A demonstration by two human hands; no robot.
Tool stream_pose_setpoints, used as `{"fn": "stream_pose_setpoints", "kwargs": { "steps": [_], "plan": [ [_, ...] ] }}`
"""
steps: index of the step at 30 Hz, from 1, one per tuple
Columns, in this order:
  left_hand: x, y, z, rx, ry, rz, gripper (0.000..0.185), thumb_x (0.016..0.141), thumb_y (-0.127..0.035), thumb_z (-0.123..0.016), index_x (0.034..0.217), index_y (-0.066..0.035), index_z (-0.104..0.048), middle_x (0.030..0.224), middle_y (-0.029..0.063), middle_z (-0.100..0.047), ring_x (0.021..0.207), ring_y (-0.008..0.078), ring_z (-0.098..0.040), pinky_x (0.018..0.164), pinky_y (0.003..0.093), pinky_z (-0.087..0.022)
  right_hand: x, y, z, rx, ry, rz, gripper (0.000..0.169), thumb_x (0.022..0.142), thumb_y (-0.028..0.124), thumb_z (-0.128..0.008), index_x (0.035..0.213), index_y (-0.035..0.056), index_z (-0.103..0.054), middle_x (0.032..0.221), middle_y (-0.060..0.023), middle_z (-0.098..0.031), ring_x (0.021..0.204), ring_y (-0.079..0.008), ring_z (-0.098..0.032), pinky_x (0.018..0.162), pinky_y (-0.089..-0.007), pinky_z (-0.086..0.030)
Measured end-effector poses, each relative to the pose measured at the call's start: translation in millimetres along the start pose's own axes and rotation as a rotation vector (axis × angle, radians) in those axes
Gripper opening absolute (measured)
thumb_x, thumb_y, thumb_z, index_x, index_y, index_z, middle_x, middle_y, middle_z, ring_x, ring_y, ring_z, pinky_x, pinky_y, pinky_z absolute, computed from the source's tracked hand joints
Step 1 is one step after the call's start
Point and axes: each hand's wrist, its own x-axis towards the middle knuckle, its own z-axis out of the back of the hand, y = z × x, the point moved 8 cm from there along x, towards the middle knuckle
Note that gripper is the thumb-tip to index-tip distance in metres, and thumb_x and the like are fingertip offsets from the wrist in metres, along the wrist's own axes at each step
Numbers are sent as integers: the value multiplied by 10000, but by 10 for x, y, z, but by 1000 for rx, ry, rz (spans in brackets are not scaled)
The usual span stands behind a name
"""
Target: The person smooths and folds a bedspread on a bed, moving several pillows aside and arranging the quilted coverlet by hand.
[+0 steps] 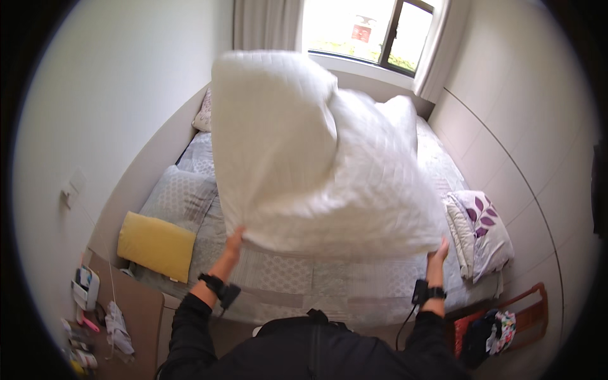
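A large white quilt (285, 142) billows in the air above the bed, slightly blurred. Its near left corner is gripped by my left hand (234, 242), and my right hand (439, 250) holds the near right corner. Both arms reach forward over a bed covered with a grey patterned sheet (285, 273). A grey patterned pillow (178, 197) and a yellow pillow (156, 244) lie at the left side of the bed. The quilt hides the middle and much of the far part of the bed.
A folded quilt with purple leaves (487, 228) rests on the bed's right edge. Below it stands a wooden chair (541, 304) with clothes (489, 337). A bedside cabinet (137, 304) with small items is at lower left. Beyond the bed are a window (361, 33) and curtains (268, 23).
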Motion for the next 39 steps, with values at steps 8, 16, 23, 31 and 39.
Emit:
{"fn": "stream_pose_setpoints", "kwargs": {
  "steps": [8, 16, 23, 31, 39],
  "plan": [
    [-794, 1309, 830, -94, -243, 209, 563, 668, -328, -519, 1016, 110, -453, 1032, 160, -491, 905, 208, -472, 774, 297, -361, -822, -983, 1336, -165, -236, -490, 482, 692, 272, -448, 1075, -18, -418, 1071, -137, -484, 966, -313, -461, 821, -398, -389],
    [-1275, 1450, 651, -81, -241, 283, 471, 676, -312, -552, 954, 62, -486, 941, 118, -519, 843, 211, -487, 733, 313, -381, -706, -800, 1255, -68, 37, -624, 505, 696, 290, -465, 1133, 45, -398, 1128, -121, -443, 1012, -310, -426, 850, -420, -350],
    [-2024, 1874, 609, -289, -233, 294, 443, 685, -270, -574, 993, 28, -462, 935, 104, -521, 815, 217, -506, 714, 313, -415, -1103, -180, 1864, 71, 141, -686, 438, 741, 264, -432, 1102, 17, -411, 1110, -127, -455, 1004, -302, -430, 861, -422, -339],
    [-3645, 2557, 391, -307, -199, 416, 463, 711, -228, -573, 1069, 23, -422, 1012, 120, -511, 895, 227, -511, 754, 332, -433, -1677, 235, 3595, 37, 18, -727, 419, 717, 237, -434, 1046, -22, -452, 1058, -156, -495, 974, -310, -460, 867, -399, -353],
    [-3950, 2653, 649, -94, -382, 351, 479, 710, -250, -585, 1081, 16, -440, 1033, 83, -506, 904, 191, -500, 769, 285, -396, -1890, 82, 4229, -194, -40, -971, 370, 742, 193, -436, 1055, -2, -452, 1055, -132, -506, 969, -284, -473, 871, -382, -342]
  ]
}}
